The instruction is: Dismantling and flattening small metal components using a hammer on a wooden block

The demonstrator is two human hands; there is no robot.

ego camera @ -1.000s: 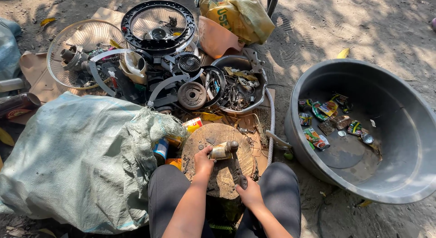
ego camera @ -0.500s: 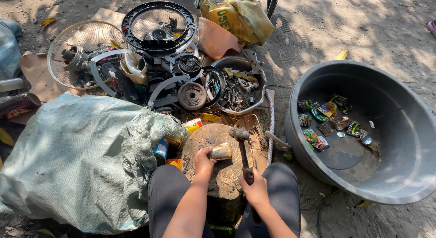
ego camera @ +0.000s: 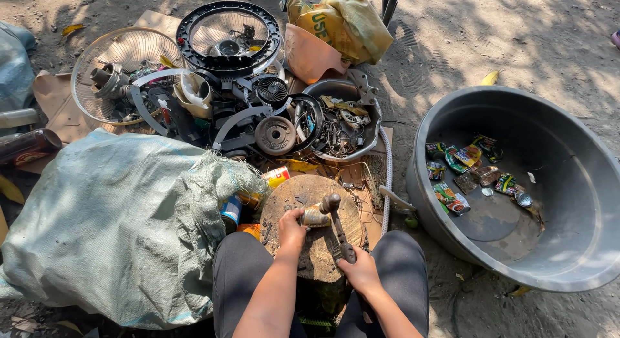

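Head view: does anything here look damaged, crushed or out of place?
Yes. The cans in the grey basin are crushed flat. The can under the left hand lies on its side on the wooden block, the hammer in the right hand against it. Behind, fan guards lie dismantled.

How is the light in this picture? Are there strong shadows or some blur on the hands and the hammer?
Head view: hard sunlight with dappled shadow over the ground and the grey tub; the white sack is partly in shade. The left hand on the can and the right hand on the hammer look sharp, with no clear motion blur.
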